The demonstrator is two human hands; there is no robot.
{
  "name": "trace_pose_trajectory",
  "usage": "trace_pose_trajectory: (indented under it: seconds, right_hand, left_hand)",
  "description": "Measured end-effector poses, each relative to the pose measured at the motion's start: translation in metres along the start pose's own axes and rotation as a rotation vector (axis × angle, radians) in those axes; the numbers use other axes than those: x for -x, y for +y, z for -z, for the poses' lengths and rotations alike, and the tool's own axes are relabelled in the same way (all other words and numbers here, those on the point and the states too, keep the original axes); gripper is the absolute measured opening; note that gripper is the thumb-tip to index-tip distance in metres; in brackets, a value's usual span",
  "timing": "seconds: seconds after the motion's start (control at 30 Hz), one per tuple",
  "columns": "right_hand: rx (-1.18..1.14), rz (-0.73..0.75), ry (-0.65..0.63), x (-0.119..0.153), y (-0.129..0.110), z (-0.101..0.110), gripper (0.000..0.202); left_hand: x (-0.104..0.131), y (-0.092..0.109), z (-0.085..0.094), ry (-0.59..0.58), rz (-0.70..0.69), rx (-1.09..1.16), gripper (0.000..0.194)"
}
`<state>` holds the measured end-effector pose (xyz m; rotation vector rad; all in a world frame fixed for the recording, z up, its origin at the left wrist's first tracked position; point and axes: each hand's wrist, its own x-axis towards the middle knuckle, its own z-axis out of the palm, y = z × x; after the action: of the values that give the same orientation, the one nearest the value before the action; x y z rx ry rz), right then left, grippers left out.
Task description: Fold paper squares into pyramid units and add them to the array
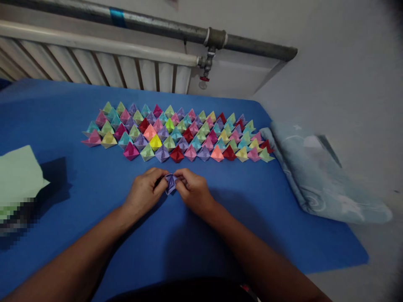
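Observation:
Between my two hands is a small purple folded-paper boat (171, 183), held just above the blue surface. My left hand (146, 186) pinches its left side between thumb and fingers. On the opposite side, my right hand (193, 188) grips it the same way, fingers curled in. The fingertips hide both ends of the boat. Just beyond my hands stand several rows of folded paper boats in many colours, among them a red boat (176, 154), a purple boat (162, 154) and a yellow boat (155, 142).
Pale green paper (22, 172) is at the left edge, partly pixelated. To the right lies a folded grey-blue blanket (315, 176). A white radiator (122, 69), a metal pipe (170, 31) and a red-handled valve (204, 78) run along the wall behind the blue surface (94, 193).

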<state>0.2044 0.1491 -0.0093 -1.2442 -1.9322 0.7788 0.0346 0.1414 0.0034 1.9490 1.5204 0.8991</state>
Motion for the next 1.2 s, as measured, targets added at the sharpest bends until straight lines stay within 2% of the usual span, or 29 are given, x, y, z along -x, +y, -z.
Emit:
trace_pose_trajectory:
  seconds: [0.2, 0.47, 0.7, 0.93, 1.07, 1.2]
  right_hand:
    - [0.002, 0.052, -0.030, 0.0011, -0.0009, -0.0009, 0.017]
    - [-0.037, -0.019, 0.000, 0.0004, -0.0008, -0.0024, 0.013]
    - [-0.044, -0.013, -0.003, -0.0002, -0.0028, 0.0004, 0.010]
    - [-0.060, -0.036, 0.021, -0.0006, -0.0025, 0.0002, 0.009]
    - [-0.030, -0.019, 0.000, -0.0001, -0.0030, 0.0003, 0.009]
    - [0.017, 0.010, -0.010, -0.0002, -0.0037, -0.0006, 0.009]
  left_hand:
    - [-0.0018, 0.0004, 0.0014, -0.053, 0.042, 0.080, 0.023]
    - [-0.0019, -0.0020, -0.0004, -0.055, 0.040, 0.129, 0.021]
    - [-0.0003, -0.0036, -0.0027, -0.088, 0.138, 0.231, 0.021]
    - [-0.0009, -0.0010, 0.0001, -0.102, 0.110, 0.198, 0.021]
    - [-0.0023, 0.0018, 0.0030, -0.118, 0.039, 0.088, 0.021]
    - [-0.0024, -0.0002, 0.0021, -0.109, 0.027, 0.030, 0.020]
